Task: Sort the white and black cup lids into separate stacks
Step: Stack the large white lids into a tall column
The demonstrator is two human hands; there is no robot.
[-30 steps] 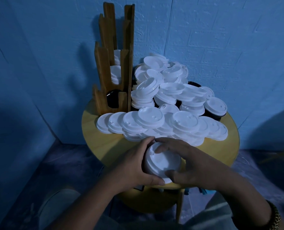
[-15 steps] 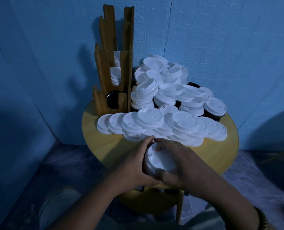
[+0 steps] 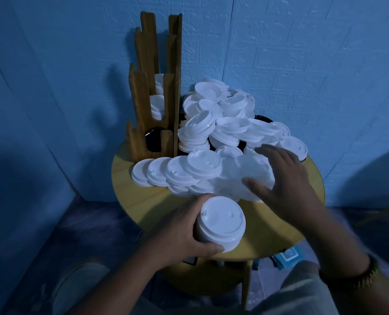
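My left hand [image 3: 184, 233] grips a short stack of white lids [image 3: 220, 221] at the near edge of the round wooden table [image 3: 277, 226]. My right hand [image 3: 289, 180] reaches over the loose pile of white lids [image 3: 202, 164], its fingers spread above blurred lids at the pile's front right; whether it touches them I cannot tell. More white lids heap up toward the wall [image 3: 225, 123]. Black lids [image 3: 265, 119] peek out at the back of the heap.
A tall stepped wooden holder [image 3: 152, 87] stands at the table's back left, with white lids in its upper slots and a black lid [image 3: 153, 140] in its lowest. Blue walls close in behind and to the left. Blue packets [image 3: 289, 258] lie under the table.
My right hand has let go of the held stack and moved up and right over the pile. My left hand alone now holds the stack, a little lower.
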